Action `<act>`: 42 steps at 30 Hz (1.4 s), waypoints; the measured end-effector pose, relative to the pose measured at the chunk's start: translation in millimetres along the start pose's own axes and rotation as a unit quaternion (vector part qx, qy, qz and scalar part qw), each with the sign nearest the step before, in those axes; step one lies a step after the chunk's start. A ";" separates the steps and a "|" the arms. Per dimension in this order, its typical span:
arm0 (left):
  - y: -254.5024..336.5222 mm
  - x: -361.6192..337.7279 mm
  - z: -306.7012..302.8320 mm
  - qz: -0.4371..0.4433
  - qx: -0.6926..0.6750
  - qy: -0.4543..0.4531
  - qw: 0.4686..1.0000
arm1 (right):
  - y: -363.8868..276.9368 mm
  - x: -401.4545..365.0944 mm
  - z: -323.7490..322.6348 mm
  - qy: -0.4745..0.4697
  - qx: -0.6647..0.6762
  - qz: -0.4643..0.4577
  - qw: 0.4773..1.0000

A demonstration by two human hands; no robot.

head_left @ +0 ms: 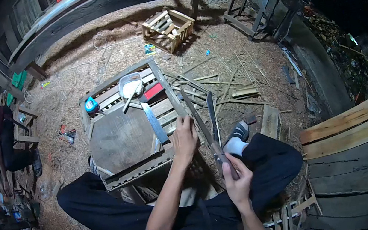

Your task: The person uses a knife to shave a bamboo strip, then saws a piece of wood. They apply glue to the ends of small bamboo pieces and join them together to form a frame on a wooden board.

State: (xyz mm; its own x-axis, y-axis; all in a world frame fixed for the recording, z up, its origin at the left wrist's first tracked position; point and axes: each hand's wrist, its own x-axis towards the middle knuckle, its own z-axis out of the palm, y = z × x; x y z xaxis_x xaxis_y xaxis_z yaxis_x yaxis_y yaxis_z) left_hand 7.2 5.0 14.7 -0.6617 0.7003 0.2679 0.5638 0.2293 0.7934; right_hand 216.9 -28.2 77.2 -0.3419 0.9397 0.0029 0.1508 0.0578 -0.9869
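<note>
My right hand [239,180] is closed around the handle of a long-bladed knife [201,124], which points forward and away from me. My left hand [184,136] is curled shut at the right edge of a low slatted wooden table [156,72]; whatever its fingers hold, if anything, is hidden. On the table lie a dark flat board [122,139], a grey metal strip [154,123], a red block [153,91], a teal tape measure [91,105] and a plastic tub [129,82] with white contents and a stick across it. Just beyond the knife lies a dark blade-like strip [212,116].
Bamboo strips [221,80] litter the shaving-covered ground ahead. A slatted wooden crate [168,31] stands near a long bench [118,7]. Planks [355,148] are on the right. At far left another person [11,142] sits by scattered items.
</note>
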 end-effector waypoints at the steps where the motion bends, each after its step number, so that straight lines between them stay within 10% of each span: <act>1: -5.1 -2.9 4.3 0.001 0.034 0.016 0.999 | -12.6 -4.7 -0.9 0.005 -0.014 -0.019 1.000; 42: 1.2 -3.7 -6.9 -0.033 -0.070 -0.008 0.997 | -11.1 87.9 67.1 -0.054 -0.136 -0.032 0.989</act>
State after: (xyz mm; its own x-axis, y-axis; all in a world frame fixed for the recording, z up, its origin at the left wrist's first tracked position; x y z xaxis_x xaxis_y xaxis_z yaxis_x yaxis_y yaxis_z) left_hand 7.0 -2.0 18.4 -0.6870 0.6973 0.2045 0.4442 0.1804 0.8776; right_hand 123.0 31.2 77.5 -0.4541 0.8904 0.0319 0.3640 0.2180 -0.9055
